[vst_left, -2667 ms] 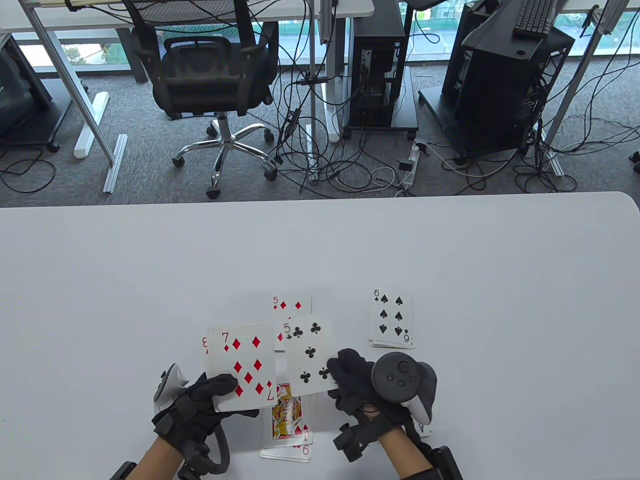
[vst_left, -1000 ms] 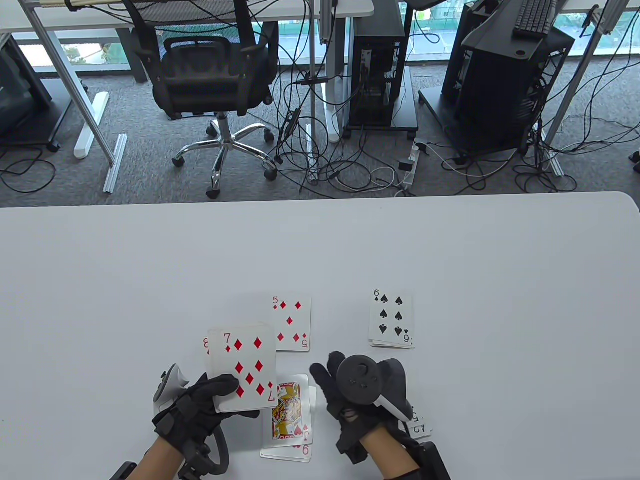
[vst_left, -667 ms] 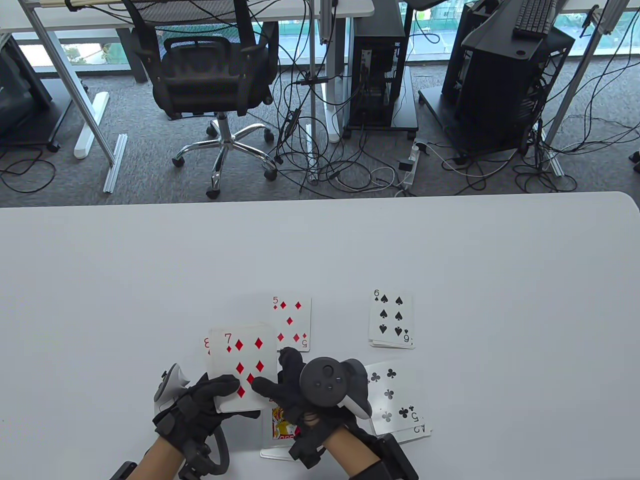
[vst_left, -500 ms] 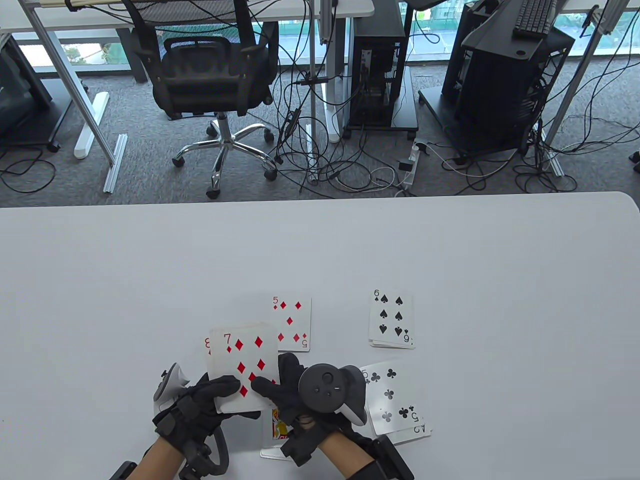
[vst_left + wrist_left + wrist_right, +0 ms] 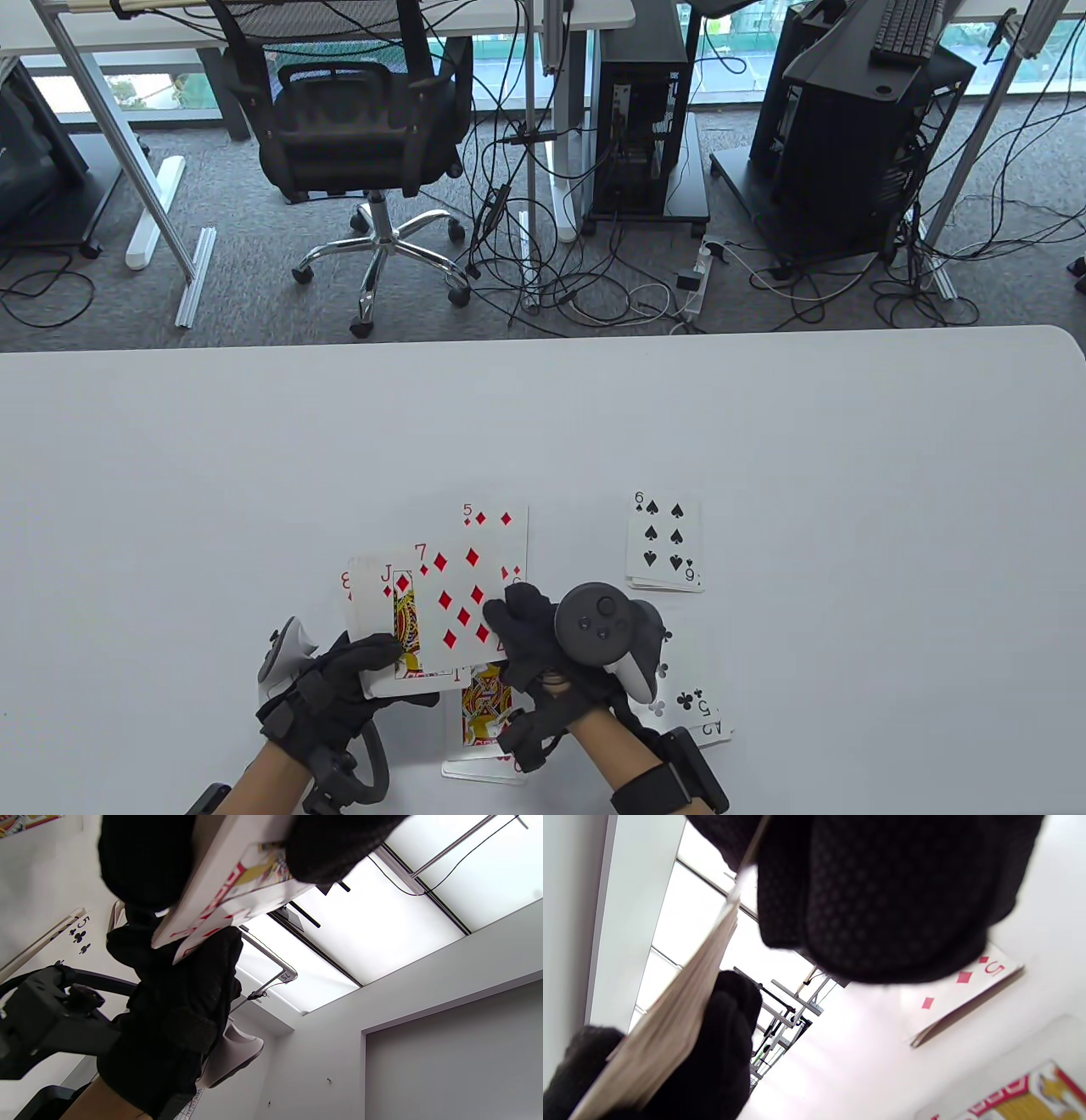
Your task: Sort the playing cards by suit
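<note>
Left hand (image 5: pixel 339 679) grips deck (image 5: pixel 373 624) face up over near part of counter (image 5: pixel 254 441), thumb across bottom edge; top card a J of diamonds, red 8 corner peeking at left edge. Long axis of deck runs near-to-far, slightly tilted. In left wrist view deck seen edge-on between thumb and fingers (image 5: pixel 144 861).

Right hand (image 5: pixel 543 637) pinches 7 of diamonds (image 5: pixel 454 603) at its lower right corner – card fanned off deck, overlapping it, long axis near-to-far, top leaning a little left, index at top left. In right wrist view card edge runs beside fingers (image 5: pixel 882 895).

Piles flat on counter, all long axis near-to-far:
- 5 of diamonds (image 5: pixel 501 535) beyond hands, partly covered by the 7.
- 6 of spades (image 5: pixel 664 542) pile at right, index at far left corner, well apart from diamonds.
- 5 of clubs (image 5: pixel 687 688) pile near right wrist, mostly hidden under right hand, index reading upside down.
- J of hearts (image 5: pixel 485 705) pile between wrists, partly hidden.

Counter white, plain, rounded far right corner. Beyond it – grey carpet, black mesh chair (image 5: pixel 356 127) on chrome base, black PC tower (image 5: pixel 640 119), tangle of cables (image 5: pixel 577 280), power strip, second black cabinet at right with keyboard on top. Windows along far wall.
</note>
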Demonstrator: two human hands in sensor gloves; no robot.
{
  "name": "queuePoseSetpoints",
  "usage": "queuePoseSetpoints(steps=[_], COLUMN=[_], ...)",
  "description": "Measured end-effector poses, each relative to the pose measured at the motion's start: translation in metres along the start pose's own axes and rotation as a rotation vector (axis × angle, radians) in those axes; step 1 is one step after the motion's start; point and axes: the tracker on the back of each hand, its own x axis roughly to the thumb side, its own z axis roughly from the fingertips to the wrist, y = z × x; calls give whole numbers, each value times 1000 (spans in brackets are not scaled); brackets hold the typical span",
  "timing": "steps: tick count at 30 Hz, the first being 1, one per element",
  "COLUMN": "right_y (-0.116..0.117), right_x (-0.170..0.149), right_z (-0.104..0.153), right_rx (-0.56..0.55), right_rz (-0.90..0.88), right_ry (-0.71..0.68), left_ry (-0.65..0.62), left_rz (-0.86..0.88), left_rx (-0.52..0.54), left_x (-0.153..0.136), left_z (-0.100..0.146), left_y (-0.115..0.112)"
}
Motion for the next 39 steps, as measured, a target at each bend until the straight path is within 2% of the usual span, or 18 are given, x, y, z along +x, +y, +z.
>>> queuePoseSetpoints(steps=[5, 8, 10, 14, 21, 24, 33, 36, 39], right_y=[-34, -45, -46, -30, 12, 28, 62, 68, 66], right_x=[-5, -11, -18, -30, -45, -48, -49, -48, -49], right_z=[-18, -27, -34, -46, -80, -91, -101, -101, -100], right_rx=[-94, -140, -129, -86, -22, 19, 187, 237, 230], right_rz=[-79, -51, -14, 61, 231, 374, 949, 1045, 1027], right_ry=[49, 86, 132, 204, 315, 354, 343, 341, 338], left_ry=[-20, -31, -37, -38, -30, -32, -25, -26, -28], left_rz=[7, 18, 16, 16, 17, 13, 12, 13, 9], left_rx=[15, 16, 18, 18, 23, 30, 48, 47, 47], left_x=[4, 5, 6, 7, 7, 8, 10, 10, 10], left_z=[1, 1, 2, 2, 2, 3, 3, 3, 3], left_y=[2, 3, 3, 3, 2, 3, 6, 6, 6])
